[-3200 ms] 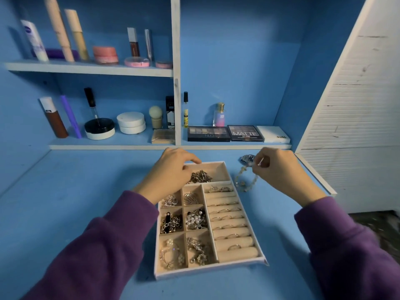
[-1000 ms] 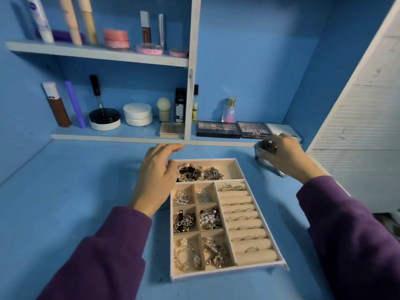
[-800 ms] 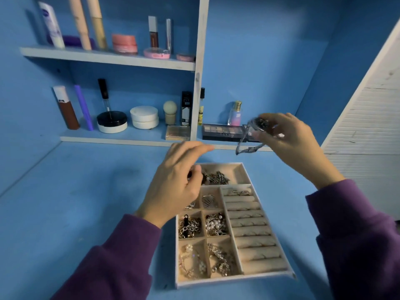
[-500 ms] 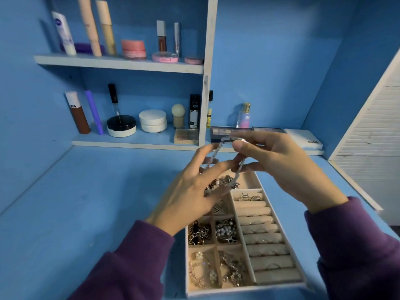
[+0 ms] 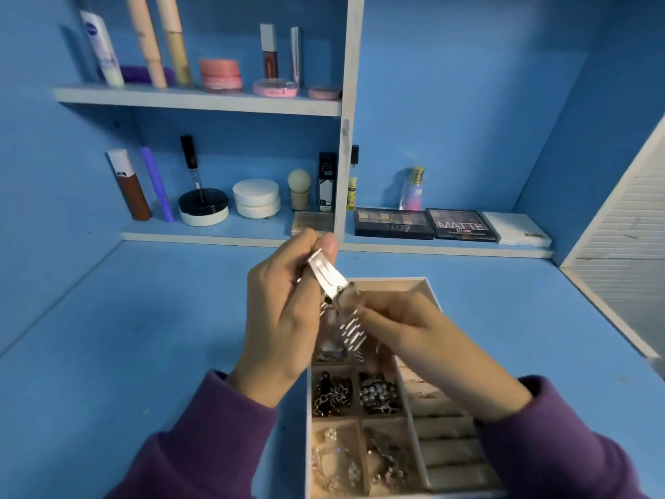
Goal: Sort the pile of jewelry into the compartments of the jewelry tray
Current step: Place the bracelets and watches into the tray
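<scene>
A silver metal watch [image 5: 336,300] with a link band hangs between both hands above the jewelry tray. My left hand [image 5: 284,318] pinches its flat clasp end at the top. My right hand [image 5: 424,340] grips the ribbed band lower down. The beige jewelry tray [image 5: 428,282] lies on the blue table beneath them, its small compartments holding chains, pearl pieces and earrings, and its right side holding ring rolls. My hands hide the tray's upper compartments.
Two shelves at the back carry cosmetics: tubes, jars, a white round box [image 5: 256,198], a perfume bottle [image 5: 412,189] and eyeshadow palettes [image 5: 394,223]. A white slatted panel [image 5: 626,225] stands at the right. Blue table surface [image 5: 144,336] spreads left of the tray.
My right hand picked the watch up from the table right of the tray and carried it over the tray. My left hand rose and took hold of its clasp end.
</scene>
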Motion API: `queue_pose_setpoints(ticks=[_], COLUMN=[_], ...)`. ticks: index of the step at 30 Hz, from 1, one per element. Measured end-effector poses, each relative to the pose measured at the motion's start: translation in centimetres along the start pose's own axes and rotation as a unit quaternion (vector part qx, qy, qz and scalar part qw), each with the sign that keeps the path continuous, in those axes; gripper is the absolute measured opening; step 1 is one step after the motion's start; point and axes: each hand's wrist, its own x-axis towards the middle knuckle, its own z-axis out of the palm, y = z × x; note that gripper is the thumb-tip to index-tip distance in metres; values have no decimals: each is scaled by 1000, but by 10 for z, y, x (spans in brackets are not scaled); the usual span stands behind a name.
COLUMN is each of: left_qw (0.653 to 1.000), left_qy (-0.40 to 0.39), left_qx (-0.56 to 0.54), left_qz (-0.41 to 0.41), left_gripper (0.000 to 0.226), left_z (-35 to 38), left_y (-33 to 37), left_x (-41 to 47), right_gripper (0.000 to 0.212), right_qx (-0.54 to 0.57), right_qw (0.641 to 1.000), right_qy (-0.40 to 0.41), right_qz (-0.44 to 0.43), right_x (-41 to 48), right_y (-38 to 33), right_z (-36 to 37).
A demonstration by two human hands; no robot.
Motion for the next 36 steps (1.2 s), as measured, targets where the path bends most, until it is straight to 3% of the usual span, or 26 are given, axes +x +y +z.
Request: queue_pose_setpoints(ticks=[6, 9, 12, 15, 20, 24, 27, 31, 33, 36], left_qw=[996, 997, 993, 983, 936, 919, 926, 939, 937, 920], left_qy=[67, 44, -2, -76, -201, -207, -190, -174, -174, -175], left_qx=[41, 25, 25, -14, -189, -212, -188, -162, -162, -210], left_qz=[-31, -61, -115, -166, -217, -262, -267, -251, -256, -280], left_gripper=[35, 35, 37, 32, 15, 20, 13, 9, 15, 19], left_z=[-4, -3, -2, -3, -8, -6, -3, -2, -1, 0], left_y=[0, -2, -9, -13, -15, -18, -20, -20, -18, -14], left_x=[6, 6, 6, 6, 7, 7, 6, 5, 4, 4], right_gripper=[59, 36, 16, 15, 28, 14, 14, 25, 25, 22], right_qx=[1, 41, 190, 337, 430, 474, 382, 124, 2, -38], right_qw=[993, 991, 976, 938, 897, 876, 918, 982, 985, 979], right_qy=[74, 67, 51, 48, 101, 76, 52, 79, 113, 127], right_qz=[-95, -109, -96, -67, -4, -46, -96, -122, -131, -153], right_x=[-3, -2, -1, 1, 4, 3, 2, 0, -2, -2], right_y=[-8, -8, -10, -9, -4, 0, 6, 7, 4, 2], right_z=[17, 18, 10, -4, -17, -26, -32, -34, -34, -31])
